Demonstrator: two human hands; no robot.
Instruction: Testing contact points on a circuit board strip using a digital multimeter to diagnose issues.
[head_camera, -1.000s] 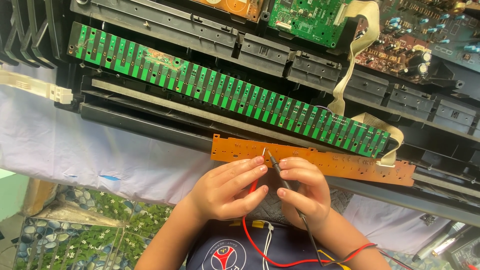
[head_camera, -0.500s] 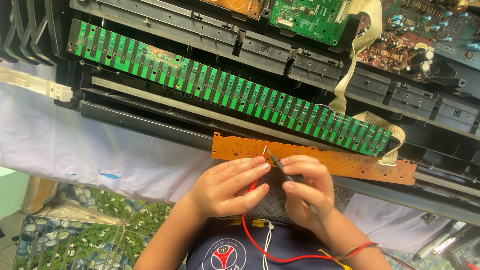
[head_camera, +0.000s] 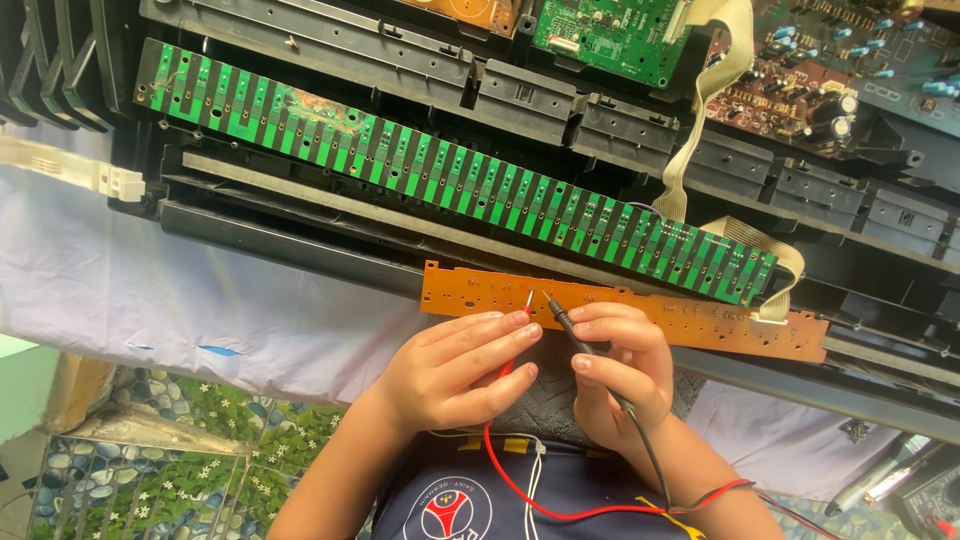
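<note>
Orange circuit board (head_camera: 700, 318) lying long and thin across the middle, just under the black keyboard case (head_camera: 400, 235). Left hand (head_camera: 455, 370) curled shut around a red test probe (head_camera: 524, 305), metal tip touching the orange board near its left end. Right hand (head_camera: 615, 365) closed around a black test probe (head_camera: 562, 322), tip aimed up and left, very close to the red tip; cannot tell if touching the board. Red wire (head_camera: 530, 495) and black wire (head_camera: 650, 455) running down over a dark blue shirt. Above, a long green strip board (head_camera: 450, 185) slanting across the case. Grey ribbon cable (head_camera: 700, 110) bending down from a small green board (head_camera: 610, 35) at the top. White cloth (head_camera: 200, 310) spread under everything on the left. Fingers hiding part of the lower edge of the orange board.
</note>
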